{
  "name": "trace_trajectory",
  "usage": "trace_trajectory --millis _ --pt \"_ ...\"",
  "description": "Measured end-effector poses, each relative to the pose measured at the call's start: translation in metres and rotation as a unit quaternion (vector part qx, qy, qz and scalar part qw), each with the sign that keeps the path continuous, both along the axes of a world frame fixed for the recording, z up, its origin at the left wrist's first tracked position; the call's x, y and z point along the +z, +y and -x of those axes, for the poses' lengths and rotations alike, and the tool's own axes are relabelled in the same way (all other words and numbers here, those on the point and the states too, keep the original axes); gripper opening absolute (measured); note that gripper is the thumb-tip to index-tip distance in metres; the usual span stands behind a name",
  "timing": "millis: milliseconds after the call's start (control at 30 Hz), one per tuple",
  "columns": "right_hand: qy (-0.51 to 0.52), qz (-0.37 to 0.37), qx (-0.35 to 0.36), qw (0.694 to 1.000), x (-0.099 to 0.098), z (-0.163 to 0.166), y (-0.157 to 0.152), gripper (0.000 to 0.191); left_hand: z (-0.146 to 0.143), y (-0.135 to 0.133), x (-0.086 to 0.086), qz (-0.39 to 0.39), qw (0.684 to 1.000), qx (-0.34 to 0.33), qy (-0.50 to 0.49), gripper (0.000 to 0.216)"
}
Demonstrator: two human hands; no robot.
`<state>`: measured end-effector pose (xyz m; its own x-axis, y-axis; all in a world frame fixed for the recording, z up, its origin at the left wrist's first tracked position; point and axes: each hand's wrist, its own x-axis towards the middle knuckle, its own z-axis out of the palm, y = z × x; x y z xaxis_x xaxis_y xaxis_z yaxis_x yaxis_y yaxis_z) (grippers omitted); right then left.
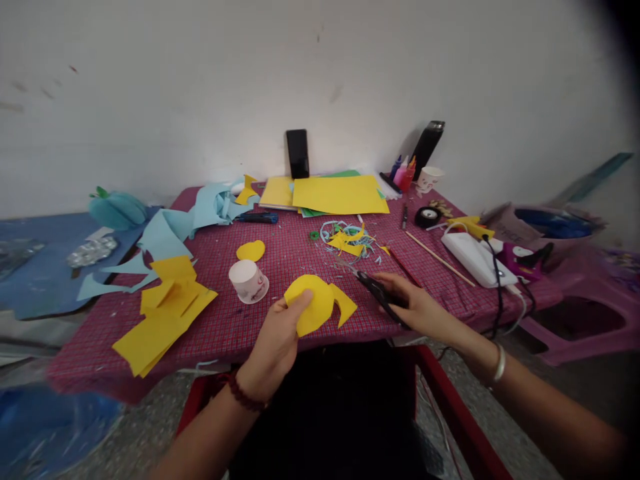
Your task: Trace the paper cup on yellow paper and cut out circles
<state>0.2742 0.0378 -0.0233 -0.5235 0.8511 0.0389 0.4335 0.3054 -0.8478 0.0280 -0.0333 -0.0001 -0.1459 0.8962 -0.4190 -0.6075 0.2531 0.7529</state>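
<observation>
Between the thumb and fingers of my left hand [279,333] is a rounded yellow paper cutout [317,310], near the table's front edge. A curved yellow offcut [344,307] sits at its right side; whether it is still joined, I cannot tell. My right hand [413,303] is closed around the handles of black scissors [376,291], whose blades point up and left, apart from the cutout. Left of the cutout, a white paper cup [249,281] stands upside down. Behind the cup lies a smaller rounded yellow piece [251,251].
Yellow scraps [173,313] and light blue paper [165,233] cover the left side. Paper shreds [350,240] lie mid-table. Yellow sheets [343,193] and a phone [298,153] are at the back. A wooden stick [440,258] and a white power strip [475,257] lie on the right.
</observation>
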Motion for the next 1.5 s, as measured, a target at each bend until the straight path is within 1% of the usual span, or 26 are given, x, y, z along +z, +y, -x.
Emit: trace_trajectory --millis 67,100,167,200,233,300,367,400,433,500,600,667,700,733,800,833,900,933,1000,1100,1200,1267,1333,1400,1467,1500 --pt "0.117 0.100 0.004 0.988 0.003 0.017 -0.014 0.060 -0.004 -0.001 0.001 -0.018 0.999 0.037 -0.007 0.028" --pt "0.171 0.128 -0.002 0.977 0.005 0.026 -0.019 0.060 -0.007 -0.002 0.002 -0.025 0.998 0.049 -0.009 0.029" --pt "0.252 0.136 -0.010 0.958 0.007 0.044 -0.024 0.059 -0.012 -0.004 0.003 -0.035 0.997 0.061 -0.016 0.029" --pt "0.262 0.114 -0.020 0.958 0.008 0.050 -0.023 0.055 -0.014 -0.005 0.004 -0.036 0.997 0.064 -0.019 0.029" --pt "0.246 0.074 -0.035 0.966 0.007 0.053 -0.020 0.051 -0.015 -0.007 0.004 -0.038 0.997 0.066 -0.022 0.030" --pt "0.151 -0.046 -0.068 0.985 0.004 0.051 -0.010 0.043 -0.015 -0.009 0.004 -0.045 0.996 0.072 -0.026 0.030" --pt "0.015 -0.164 -0.079 0.983 -0.004 0.038 0.002 0.040 -0.013 -0.010 0.002 -0.055 0.995 0.081 -0.028 0.030" --pt "-0.041 -0.200 -0.074 0.976 -0.008 0.030 0.006 0.039 -0.012 -0.010 0.000 -0.059 0.994 0.086 -0.030 0.029" --pt "-0.079 -0.223 -0.065 0.970 -0.013 0.022 0.010 0.038 -0.011 -0.010 -0.001 -0.061 0.994 0.090 -0.031 0.029" --pt "-0.109 -0.242 -0.049 0.963 -0.017 0.010 0.012 0.035 -0.011 -0.010 -0.004 -0.065 0.992 0.104 -0.036 0.028" --pt "-0.093 -0.253 -0.060 0.961 -0.010 0.014 0.002 0.026 -0.016 -0.009 -0.004 -0.073 0.987 0.134 -0.047 0.026" --pt "-0.012 -0.200 -0.066 0.977 0.000 0.032 -0.011 0.021 -0.023 -0.009 -0.004 -0.081 0.984 0.150 -0.052 0.026" --pt "0.059 -0.138 -0.057 0.987 0.004 0.045 -0.018 0.020 -0.027 -0.009 -0.003 -0.086 0.983 0.154 -0.053 0.026" --pt "0.134 -0.053 -0.029 0.989 0.008 0.059 -0.024 0.020 -0.030 -0.010 -0.003 -0.092 0.982 0.156 -0.054 0.027" --pt "0.223 0.070 0.016 0.972 0.012 0.088 -0.034 0.023 -0.035 -0.011 -0.004 -0.101 0.980 0.160 -0.059 0.027" --pt "0.245 0.106 0.017 0.964 0.013 0.099 -0.037 0.023 -0.036 -0.012 -0.004 -0.105 0.980 0.159 -0.061 0.027" --pt "0.254 0.141 0.019 0.957 0.013 0.113 -0.036 0.021 -0.030 -0.014 -0.005 -0.102 0.984 0.134 -0.059 0.026" --pt "0.249 0.149 0.023 0.957 0.013 0.115 -0.034 0.021 -0.023 -0.014 -0.005 -0.100 0.988 0.107 -0.051 0.027" --pt "0.221 0.158 0.044 0.961 0.014 0.111 -0.026 0.022 -0.004 -0.014 -0.003 -0.097 0.995 0.017 -0.020 0.031" --pt "0.159 0.159 0.088 0.970 0.019 0.099 -0.015 0.020 0.028 -0.009 0.002 -0.117 0.984 -0.126 0.046 0.036" --pt "0.109 0.152 0.122 0.975 0.026 0.094 -0.010 0.017 0.043 -0.001 0.008 -0.124 0.962 -0.184 0.160 0.024" --pt "0.085 0.143 0.139 0.976 0.030 0.095 -0.010 0.019 0.041 0.004 0.012 -0.113 0.943 -0.206 0.234 0.019" --pt "0.061 0.121 0.152 0.979 0.034 0.095 -0.009 0.017 0.036 0.007 0.012 -0.097 0.936 -0.204 0.270 0.019" --pt "0.038 0.085 0.146 0.985 0.036 0.087 -0.005 0.016 0.032 0.007 0.009 -0.085 0.954 -0.152 0.246 0.022" --pt "-0.022 -0.004 0.104 0.994 0.034 0.071 0.003 0.018 0.031 0.005 0.003 -0.084 0.974 -0.077 0.193 0.026" --pt "-0.086 -0.093 0.065 0.990 0.032 0.060 0.007 0.019 0.032 0.004 0.000 -0.086 0.980 -0.046 0.172 0.027"
